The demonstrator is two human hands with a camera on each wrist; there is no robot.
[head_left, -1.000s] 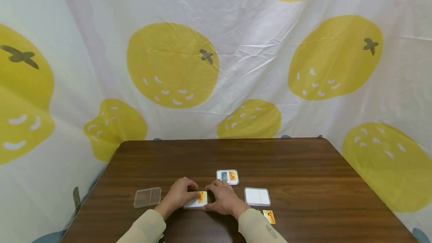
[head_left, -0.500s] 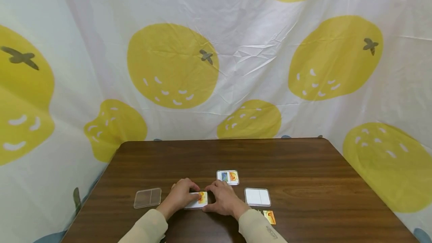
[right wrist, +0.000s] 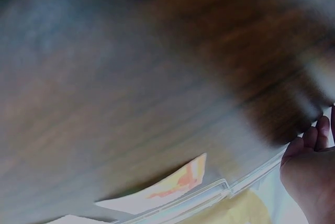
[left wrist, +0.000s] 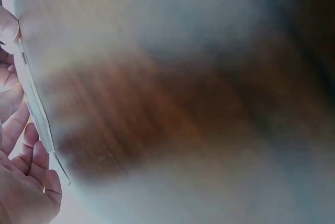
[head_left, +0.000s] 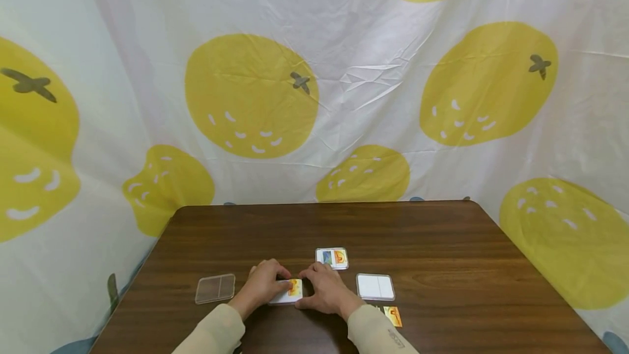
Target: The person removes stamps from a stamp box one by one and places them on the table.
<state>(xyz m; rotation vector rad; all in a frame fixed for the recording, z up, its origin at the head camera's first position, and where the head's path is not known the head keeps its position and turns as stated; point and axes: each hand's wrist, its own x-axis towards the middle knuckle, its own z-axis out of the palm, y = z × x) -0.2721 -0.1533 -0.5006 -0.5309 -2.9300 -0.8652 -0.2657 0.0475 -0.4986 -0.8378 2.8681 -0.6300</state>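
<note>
Case (head_left: 285, 297), flat plastic rectangle, long axis left-right, wood-grain worktop (head_left: 432, 255); left hand (head_left: 262, 288), right hand (head_left: 326, 290), each grip pinching it.

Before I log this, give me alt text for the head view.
A person's left hand and right hand grip a white case bearing an orange picture at a brown table. Nearby lie a clear case at left, a blank case at right, a picture case behind, and an orange card. A fruit-print cloth hangs beyond.

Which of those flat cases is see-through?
The leftmost case: the table shows through it, whereas the held case, the far case and the rightmost case show white.
</note>
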